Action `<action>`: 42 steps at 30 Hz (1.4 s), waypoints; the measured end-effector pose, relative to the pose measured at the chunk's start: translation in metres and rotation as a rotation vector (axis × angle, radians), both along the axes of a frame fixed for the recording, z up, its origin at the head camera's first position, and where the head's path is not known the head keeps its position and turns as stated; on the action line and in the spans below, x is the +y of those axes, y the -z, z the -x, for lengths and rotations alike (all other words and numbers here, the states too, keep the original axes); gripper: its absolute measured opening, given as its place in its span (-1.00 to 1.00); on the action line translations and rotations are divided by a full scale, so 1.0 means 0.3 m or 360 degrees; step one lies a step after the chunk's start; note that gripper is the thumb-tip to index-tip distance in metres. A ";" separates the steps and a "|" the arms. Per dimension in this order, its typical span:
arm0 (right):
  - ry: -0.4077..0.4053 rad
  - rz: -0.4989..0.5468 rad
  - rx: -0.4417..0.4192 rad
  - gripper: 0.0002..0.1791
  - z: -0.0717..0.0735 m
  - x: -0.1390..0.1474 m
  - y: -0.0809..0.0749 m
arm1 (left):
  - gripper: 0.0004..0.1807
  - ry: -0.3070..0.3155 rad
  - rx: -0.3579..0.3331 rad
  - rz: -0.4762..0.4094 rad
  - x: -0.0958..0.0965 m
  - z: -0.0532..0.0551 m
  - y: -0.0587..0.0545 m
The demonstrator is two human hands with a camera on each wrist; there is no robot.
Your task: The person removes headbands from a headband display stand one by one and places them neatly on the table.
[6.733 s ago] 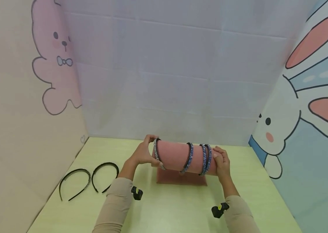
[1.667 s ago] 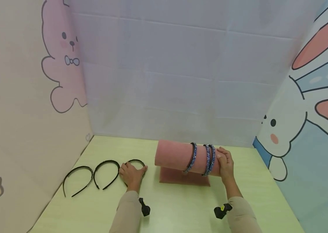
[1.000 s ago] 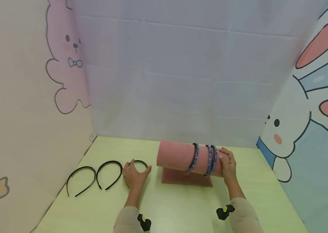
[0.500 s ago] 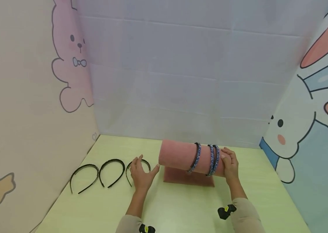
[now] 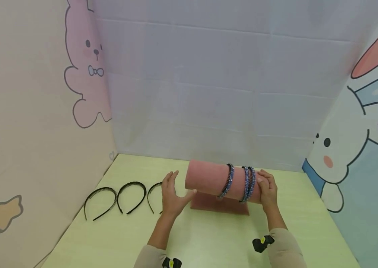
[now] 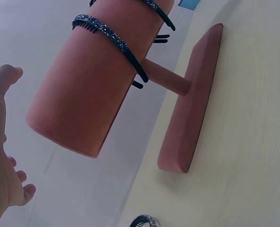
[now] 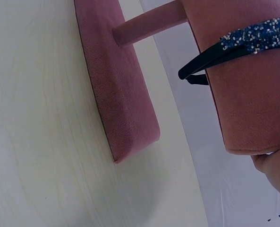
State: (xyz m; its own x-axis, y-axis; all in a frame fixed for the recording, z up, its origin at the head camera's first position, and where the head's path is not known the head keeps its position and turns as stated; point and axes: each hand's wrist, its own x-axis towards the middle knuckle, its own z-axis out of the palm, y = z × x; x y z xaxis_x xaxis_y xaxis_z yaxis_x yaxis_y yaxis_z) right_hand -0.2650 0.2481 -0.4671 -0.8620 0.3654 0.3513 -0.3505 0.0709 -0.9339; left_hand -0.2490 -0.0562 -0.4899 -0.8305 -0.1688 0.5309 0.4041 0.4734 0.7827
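The left hand (image 5: 173,197) is raised over the table (image 5: 215,238), palm toward the pink roll (image 5: 207,175), fingers pointing up and away from the person and thumb spread wide to the right; it holds nothing, and the left wrist view shows a gap between thumb and roll. The right hand (image 5: 268,190) grips the roll's right end, its thumb on the near side and its fingers bent over the end.

The pink roll sits on a short post (image 6: 168,80) above its pink base (image 5: 220,204), which rests on the table. Its long axis runs left to right across the person's front, the left end slightly farther away, roughly in line with the base. A single blue headband (image 5: 229,181) circles it right of the middle, and a close pair of blue headbands (image 5: 246,184) sits nearer the right hand.

Earlier the left hand was holding a silvery headband (image 5: 148,195) at the roll's left end; now that headband lies on the table, partly hidden behind the left hand, third in a row with the outer headband (image 5: 101,189) and the middle headband (image 5: 132,183). All three arch away from the person.
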 end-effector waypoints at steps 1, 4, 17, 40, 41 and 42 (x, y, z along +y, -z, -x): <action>-0.0004 0.0002 0.0005 -0.71 0.002 0.000 0.000 | -0.06 0.0018 0.0032 0.0017 0.005 0.003 -0.009; -0.0021 0.0009 0.0019 -0.71 0.007 0.000 -0.002 | -0.07 0.0068 0.0115 0.0081 0.018 0.016 -0.036; -0.0012 0.0013 -0.0045 -0.70 -0.001 0.005 -0.008 | -0.09 0.0360 0.0237 0.0265 0.090 0.062 -0.108; -0.0033 -0.0003 -0.0013 -0.69 0.008 0.011 0.010 | 0.05 0.0652 0.0028 0.0911 0.183 0.155 -0.222; -0.0034 -0.0012 -0.0018 -0.69 0.014 0.015 0.018 | 0.05 0.0676 -0.0003 0.0913 0.188 0.157 -0.227; -0.0029 -0.0022 -0.0025 -0.69 0.019 0.020 0.026 | 0.05 0.0697 -0.0038 0.0913 0.193 0.160 -0.230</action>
